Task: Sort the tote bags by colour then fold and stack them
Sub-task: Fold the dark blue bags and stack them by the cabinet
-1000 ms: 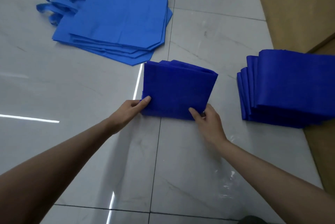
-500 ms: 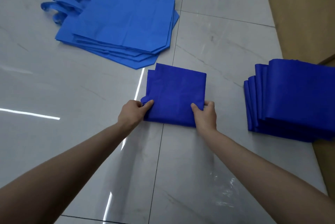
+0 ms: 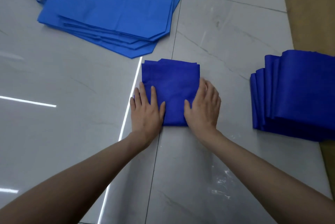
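Two flat palms: our left hand and right hand, fingers straight, grasping nothing, pin the folded dark-blue tote bag to the floor, we judge to set creases before stacking it rightward.

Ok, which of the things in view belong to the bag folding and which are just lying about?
Part of the job: the folded dark blue bag, under the left hand and right hand; the stack of folded dark blue bags to its right; the pile of unfolded lighter blue bags beyond.
Just there: the floor tiles; the brown surface along the right edge.
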`<control>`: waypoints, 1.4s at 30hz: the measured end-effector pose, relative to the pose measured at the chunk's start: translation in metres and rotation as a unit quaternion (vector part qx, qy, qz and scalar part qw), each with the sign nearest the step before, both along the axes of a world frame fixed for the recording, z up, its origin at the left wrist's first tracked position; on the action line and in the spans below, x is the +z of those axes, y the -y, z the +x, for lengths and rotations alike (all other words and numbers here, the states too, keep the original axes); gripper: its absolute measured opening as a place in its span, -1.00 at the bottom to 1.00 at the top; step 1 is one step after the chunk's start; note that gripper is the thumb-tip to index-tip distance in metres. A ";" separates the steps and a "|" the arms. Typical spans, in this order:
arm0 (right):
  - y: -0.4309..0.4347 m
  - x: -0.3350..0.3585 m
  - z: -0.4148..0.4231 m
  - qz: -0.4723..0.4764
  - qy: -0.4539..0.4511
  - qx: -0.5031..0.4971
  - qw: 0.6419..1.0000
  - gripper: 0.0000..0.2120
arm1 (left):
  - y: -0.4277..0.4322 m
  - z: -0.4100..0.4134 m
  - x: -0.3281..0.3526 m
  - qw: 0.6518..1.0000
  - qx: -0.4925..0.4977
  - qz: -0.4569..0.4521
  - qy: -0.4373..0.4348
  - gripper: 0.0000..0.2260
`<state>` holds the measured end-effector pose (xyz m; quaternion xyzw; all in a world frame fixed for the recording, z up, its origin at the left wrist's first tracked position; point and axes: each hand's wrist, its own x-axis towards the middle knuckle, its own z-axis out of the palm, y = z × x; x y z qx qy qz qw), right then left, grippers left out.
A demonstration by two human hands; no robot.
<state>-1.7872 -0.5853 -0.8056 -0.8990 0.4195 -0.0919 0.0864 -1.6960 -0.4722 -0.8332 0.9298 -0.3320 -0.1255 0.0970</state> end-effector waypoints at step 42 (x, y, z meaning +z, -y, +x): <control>0.034 -0.014 0.026 0.013 -0.168 0.003 0.986 -0.60 | -0.025 0.019 0.010 0.999 0.010 -0.025 0.041 -0.47</control>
